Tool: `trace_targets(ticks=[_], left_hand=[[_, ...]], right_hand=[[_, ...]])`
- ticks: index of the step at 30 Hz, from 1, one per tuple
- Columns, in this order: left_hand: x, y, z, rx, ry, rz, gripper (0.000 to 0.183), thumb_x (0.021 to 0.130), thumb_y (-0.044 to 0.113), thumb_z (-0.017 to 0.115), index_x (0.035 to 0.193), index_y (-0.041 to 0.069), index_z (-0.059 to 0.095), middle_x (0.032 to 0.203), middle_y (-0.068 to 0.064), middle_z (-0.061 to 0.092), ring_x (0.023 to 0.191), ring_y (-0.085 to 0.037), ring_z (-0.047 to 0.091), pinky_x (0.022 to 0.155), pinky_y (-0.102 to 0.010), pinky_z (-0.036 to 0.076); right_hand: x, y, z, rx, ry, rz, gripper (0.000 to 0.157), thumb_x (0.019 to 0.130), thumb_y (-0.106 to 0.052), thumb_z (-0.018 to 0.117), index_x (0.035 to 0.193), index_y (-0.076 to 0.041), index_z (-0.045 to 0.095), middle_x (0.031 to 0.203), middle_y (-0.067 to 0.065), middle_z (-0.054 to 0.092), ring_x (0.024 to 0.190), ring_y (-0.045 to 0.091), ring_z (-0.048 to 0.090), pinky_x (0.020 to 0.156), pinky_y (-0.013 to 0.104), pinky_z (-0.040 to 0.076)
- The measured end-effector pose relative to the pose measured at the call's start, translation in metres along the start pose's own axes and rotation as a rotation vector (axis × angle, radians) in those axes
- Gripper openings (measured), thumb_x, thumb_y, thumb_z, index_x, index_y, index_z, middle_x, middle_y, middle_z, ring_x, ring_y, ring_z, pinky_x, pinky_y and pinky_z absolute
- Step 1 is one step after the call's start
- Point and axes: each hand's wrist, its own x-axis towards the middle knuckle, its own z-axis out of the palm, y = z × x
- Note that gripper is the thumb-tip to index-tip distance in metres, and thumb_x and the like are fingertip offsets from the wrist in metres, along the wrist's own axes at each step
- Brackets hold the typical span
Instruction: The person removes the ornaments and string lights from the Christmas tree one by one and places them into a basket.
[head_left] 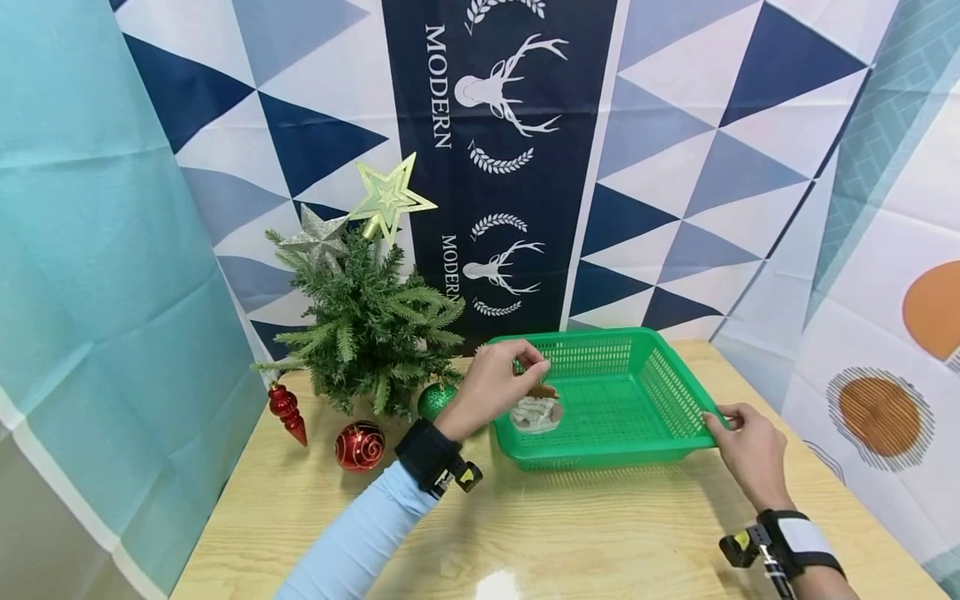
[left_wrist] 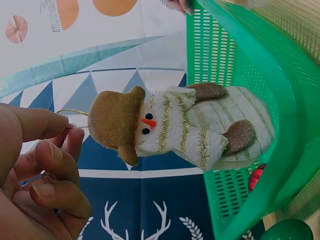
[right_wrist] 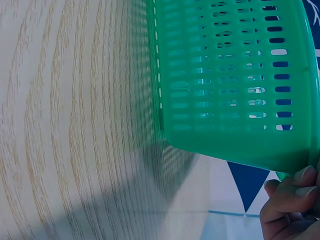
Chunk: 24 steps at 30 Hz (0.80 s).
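Observation:
Between thumb and fingertips my left hand (head_left: pixel 498 382) pinches the thin gold loop of a snowman ornament (left_wrist: pixel 170 125). The ornament has a brown hat, an orange nose and a white body with gold stripes. In the head view the snowman ornament (head_left: pixel 537 412) hangs over the left end of a green plastic basket (head_left: pixel 600 454), partly hidden by the hand. At the basket's right end my right hand (head_left: pixel 750 450) grips the rim, thumb on top. The right wrist view shows the fingers (right_wrist: pixel 295 195) at the rim's corner beside the slotted wall.
A small Christmas tree (head_left: pixel 367 333) with a gold star (head_left: pixel 390 198) and a silver star (head_left: pixel 317 237) stands at the left. Low on it are a red drop ornament (head_left: pixel 287 412), a red ball (head_left: pixel 360 446) and a green ball (head_left: pixel 437 401). Patterned cloth hangs behind the wooden table (head_left: pixel 570 533).

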Motion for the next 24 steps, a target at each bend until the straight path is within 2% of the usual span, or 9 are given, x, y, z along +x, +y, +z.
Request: trace_targets(ticks=[6, 12, 17, 24], left_hand=[[0.003, -0.001, 0.007, 0.055, -0.018, 0.024, 0.011, 0.095, 0.027, 0.064, 0.093, 0.019, 0.07, 0.084, 0.013, 0.063, 0.07, -0.002, 0.055, 0.064, -0.016, 0.042], [0.004, -0.002, 0.013, 0.067, -0.052, 0.035, 0.01, 0.095, 0.026, 0.064, 0.093, 0.019, 0.07, 0.082, 0.015, 0.062, 0.07, 0.001, 0.056, 0.063, -0.015, 0.042], [0.003, -0.005, 0.016, 0.071, -0.076, 0.032, 0.009, 0.096, 0.026, 0.063, 0.093, 0.02, 0.07, 0.082, 0.014, 0.062, 0.067, 0.0, 0.054, 0.063, -0.016, 0.042], [0.005, -0.006, 0.022, 0.086, -0.106, 0.034, 0.01, 0.096, 0.028, 0.062, 0.092, 0.022, 0.069, 0.081, 0.017, 0.059, 0.062, -0.001, 0.05, 0.055, -0.018, 0.037]], right_hand=[[0.0, 0.001, 0.0, -0.007, 0.001, -0.001, 0.039, 0.095, -0.029, 0.063, 0.111, 0.007, 0.065, 0.083, 0.015, 0.065, 0.068, 0.022, 0.056, 0.062, 0.035, 0.036], [0.001, 0.001, 0.0, -0.006, -0.002, 0.007, 0.04, 0.095, -0.03, 0.063, 0.112, 0.007, 0.065, 0.084, 0.016, 0.065, 0.07, 0.024, 0.057, 0.06, 0.034, 0.037], [0.002, 0.0, -0.001, -0.01, -0.009, 0.021, 0.041, 0.095, -0.03, 0.062, 0.112, 0.007, 0.065, 0.085, 0.016, 0.064, 0.071, 0.023, 0.056, 0.06, 0.033, 0.036], [0.002, -0.001, 0.0, -0.01, 0.003, 0.018, 0.039, 0.094, -0.028, 0.062, 0.111, 0.006, 0.065, 0.084, 0.016, 0.065, 0.07, 0.023, 0.056, 0.06, 0.033, 0.036]])
